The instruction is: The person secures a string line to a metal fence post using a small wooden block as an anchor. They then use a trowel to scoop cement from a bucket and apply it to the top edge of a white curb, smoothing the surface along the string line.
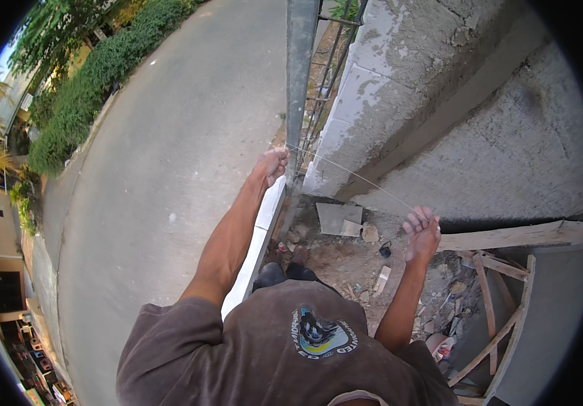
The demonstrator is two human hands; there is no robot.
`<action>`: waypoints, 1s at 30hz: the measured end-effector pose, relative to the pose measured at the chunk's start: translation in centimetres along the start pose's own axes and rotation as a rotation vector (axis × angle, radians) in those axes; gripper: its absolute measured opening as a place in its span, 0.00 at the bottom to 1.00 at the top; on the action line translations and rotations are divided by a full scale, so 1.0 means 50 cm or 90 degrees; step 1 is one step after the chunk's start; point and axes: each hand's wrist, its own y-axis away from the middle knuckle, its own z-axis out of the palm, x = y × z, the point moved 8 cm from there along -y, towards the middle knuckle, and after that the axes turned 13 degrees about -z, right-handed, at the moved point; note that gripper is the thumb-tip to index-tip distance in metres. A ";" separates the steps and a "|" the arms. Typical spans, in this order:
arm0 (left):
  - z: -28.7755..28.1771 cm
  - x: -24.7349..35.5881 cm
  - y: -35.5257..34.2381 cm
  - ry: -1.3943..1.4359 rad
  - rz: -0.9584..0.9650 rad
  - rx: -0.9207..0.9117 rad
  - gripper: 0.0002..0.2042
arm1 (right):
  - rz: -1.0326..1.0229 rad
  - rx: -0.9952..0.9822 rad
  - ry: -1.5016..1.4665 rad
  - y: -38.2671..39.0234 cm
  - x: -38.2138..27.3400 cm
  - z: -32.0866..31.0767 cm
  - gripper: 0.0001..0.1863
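A thin pale string [352, 172] runs taut between my two hands, slanting down to the right across the lower end of the plastered wall. My left hand [276, 164] is closed at the string's left end, close against an upright grey metal post [296, 74]. Out to the right, my right hand [422, 233] pinches the other end between thumb and forefinger, its remaining fingers loosely curled. Behind the post stands a cage of rusty reinforcing bars [329, 71], beside the wall's white block edge [335, 128].
Wet grey plaster covers the wall [467, 128] at the right. A wooden beam [515, 237] and a timber frame [501, 318] stand below it. Rubble, board pieces [339, 218] and a black object [385, 250] lie on the ground. A paved road [142, 223] stretches along the left.
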 end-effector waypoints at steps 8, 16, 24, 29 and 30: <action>0.013 -0.012 -0.008 0.101 -0.014 -0.040 0.03 | -0.088 0.207 -0.242 -0.018 -0.106 -0.448 0.23; -0.002 -0.020 -0.017 0.117 -0.023 -0.049 0.04 | 0.079 0.416 -0.261 0.222 0.068 -0.931 0.13; 0.030 -0.012 0.019 0.127 -0.026 -0.004 0.11 | 0.839 0.418 0.365 0.808 0.326 -1.154 0.06; 0.025 -0.018 0.002 0.146 -0.025 -0.038 0.10 | 0.610 0.139 0.995 0.645 0.345 -1.095 0.15; 0.033 -0.024 -0.002 0.142 -0.032 -0.034 0.09 | 0.410 0.116 1.039 0.553 0.347 -1.044 0.17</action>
